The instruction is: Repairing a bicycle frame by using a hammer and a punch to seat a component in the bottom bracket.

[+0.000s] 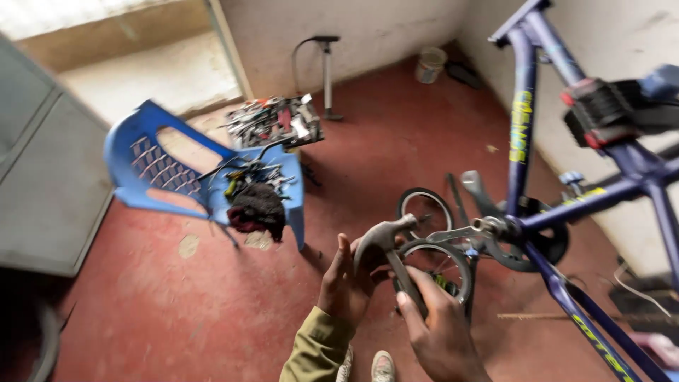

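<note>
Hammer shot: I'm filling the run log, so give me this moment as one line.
left hand: on hammer head | right hand: grips hammer handle | bike frame: in clamp, right | blue chair: holds tools

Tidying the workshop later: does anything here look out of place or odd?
The blue chair serves as a tool shelf: tools and a dark rag are heaped on its seat. More tools lie piled behind it.

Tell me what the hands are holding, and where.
A grey metal claw hammer: right hand grips its handle, left hand touches just under the head.
</note>
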